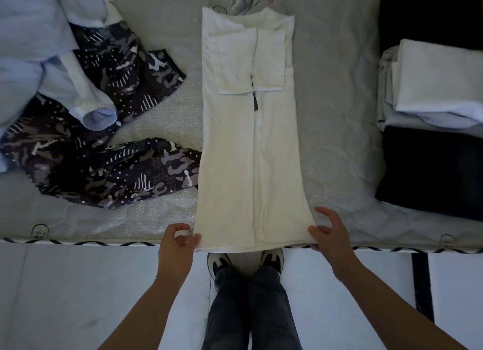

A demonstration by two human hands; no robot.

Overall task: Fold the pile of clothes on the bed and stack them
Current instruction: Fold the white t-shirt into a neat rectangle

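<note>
While the person stands at the bed's near edge, the scene reads so:

Legs: dark trousers [251, 305] and two shoes [273, 259] on the pale floor [65, 284], toes touching the bed's edge.
Left hand [177, 241]: fingers curled, thumb and fingertips pinching the near left corner of the white shirt.
Right hand [330, 234]: thumb and lower fingers pinching the near right corner; the upper fingers are spread above the bed.
White shirt [251, 153]: lies flat in the middle of the bed [337, 140], folded into a long strip, both sleeves laid inward on its far part, its hem just over the near edge.
Patterned garment [104, 164]: dark camouflage print, crumpled on the left, touching the strip's left side.
Pale blue clothes [39, 49]: heaped unfolded at the far left, partly over the patterned garment.
Stack [431, 88]: on the right, well apart from the strip; folded white and grey pieces resting on dark folded clothes [428, 166].
</note>
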